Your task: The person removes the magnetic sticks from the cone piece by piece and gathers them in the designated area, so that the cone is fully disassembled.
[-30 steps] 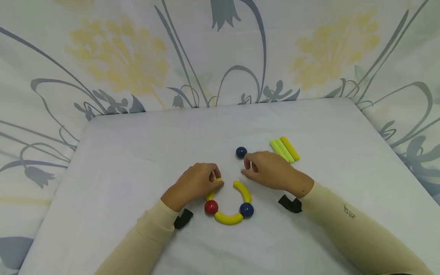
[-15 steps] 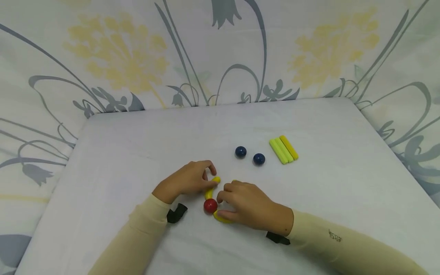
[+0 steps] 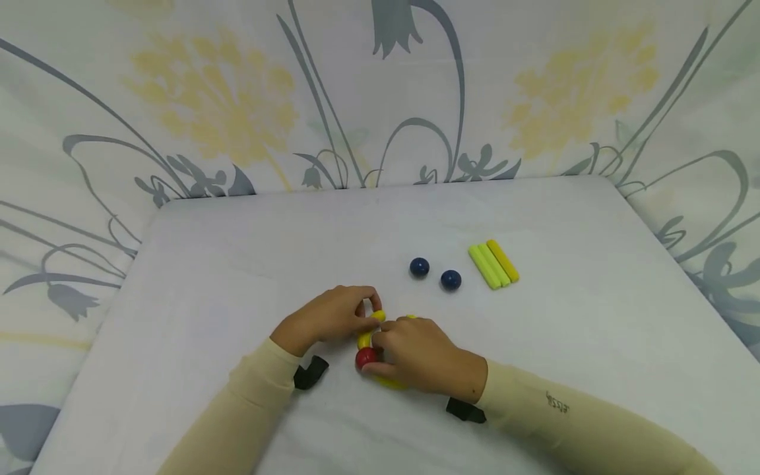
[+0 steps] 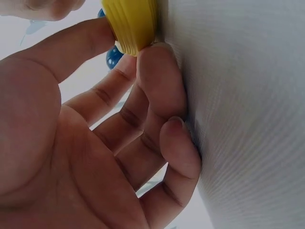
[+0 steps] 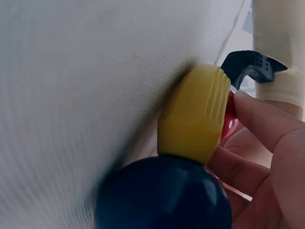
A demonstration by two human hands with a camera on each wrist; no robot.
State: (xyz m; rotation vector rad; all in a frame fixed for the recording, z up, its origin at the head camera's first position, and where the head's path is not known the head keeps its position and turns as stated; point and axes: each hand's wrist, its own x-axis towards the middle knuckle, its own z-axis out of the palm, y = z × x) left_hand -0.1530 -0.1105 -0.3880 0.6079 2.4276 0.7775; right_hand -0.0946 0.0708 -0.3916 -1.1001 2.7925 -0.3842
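My left hand (image 3: 332, 313) pinches a yellow curved rod (image 3: 365, 340) between thumb and fingers; its ribbed end (image 4: 131, 24) shows in the left wrist view. That rod meets a red ball (image 3: 365, 359). The right hand (image 3: 421, 356) has its thumb and fingertips on the red ball, which peeks out behind another yellow curved rod (image 5: 195, 114) in the right wrist view. This second rod touches a dark blue ball (image 5: 164, 193), hidden under the right hand in the head view. The tip of a third yellow rod (image 3: 411, 316) shows past the right knuckles.
Two dark blue balls (image 3: 419, 267) lie loose beyond the hands. Right of them, two lime straight rods (image 3: 485, 266) and a yellow straight rod (image 3: 503, 260) lie side by side. A patterned cloth (image 3: 332, 86) rises behind the white table (image 3: 267, 237).
My right hand has come down and left from beside the loose blue balls to the red ball, uncovering one loose ball and covering part of the ring. The left hand stays at its rod.
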